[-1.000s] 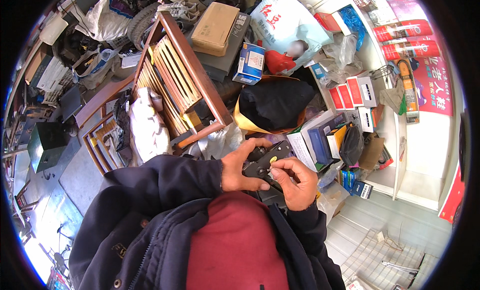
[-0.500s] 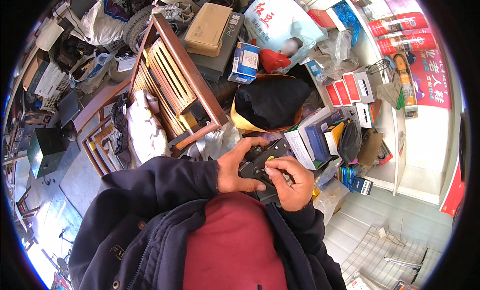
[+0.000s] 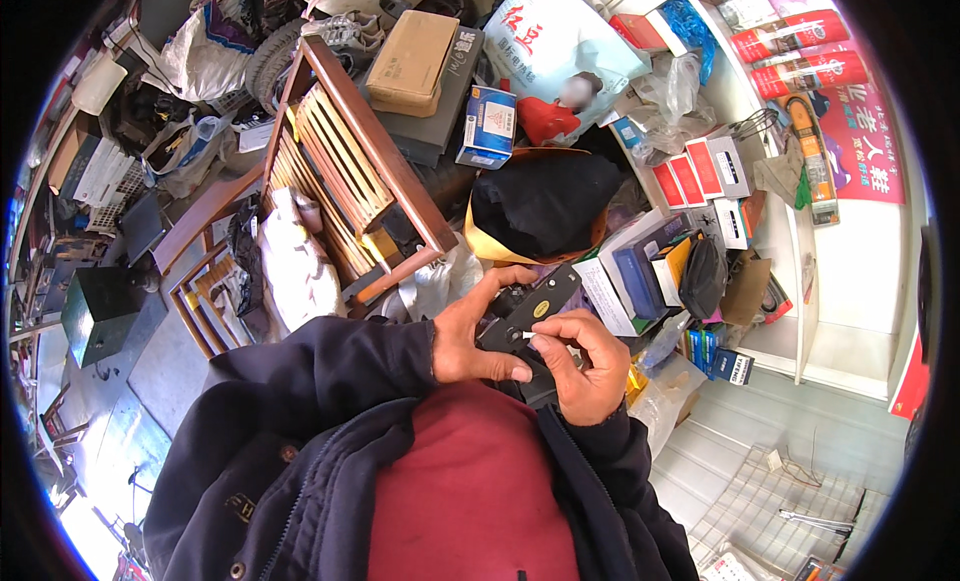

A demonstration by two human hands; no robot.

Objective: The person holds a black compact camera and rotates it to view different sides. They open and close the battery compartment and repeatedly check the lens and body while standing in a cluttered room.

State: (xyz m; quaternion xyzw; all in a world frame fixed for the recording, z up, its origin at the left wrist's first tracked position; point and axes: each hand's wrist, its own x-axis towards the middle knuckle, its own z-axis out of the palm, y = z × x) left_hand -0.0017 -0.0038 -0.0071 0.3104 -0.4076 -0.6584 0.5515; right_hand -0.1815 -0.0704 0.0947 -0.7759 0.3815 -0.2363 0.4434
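Observation:
My left hand (image 3: 462, 339) grips a flat black metal case (image 3: 558, 289) with a yellow oval label, thumb along its near edge and index finger stretched over its far side. Against the face of this case, my right hand (image 3: 592, 373) pinches a small whitish piece (image 3: 528, 335) between thumb and forefinger. The piece's tip meets the case beside a round fitting just below the label. Its exact kind is too small to make out. The case's lower part is partly hidden behind my fingers.
Beyond my hands stands a yellow-edged bag (image 3: 485, 243) with black cloth in it. A wooden frame of slats (image 3: 400, 176) leans at the left. Several small boxes (image 3: 635, 281) crowd the right, below white shelving (image 3: 845, 351). A blue-and-white box (image 3: 489, 127) sits farther back.
The black case has turned slightly, and its yellow label now shows whole. The whitish piece in my right fingers has come into sight. Both hands stay nearly in place.

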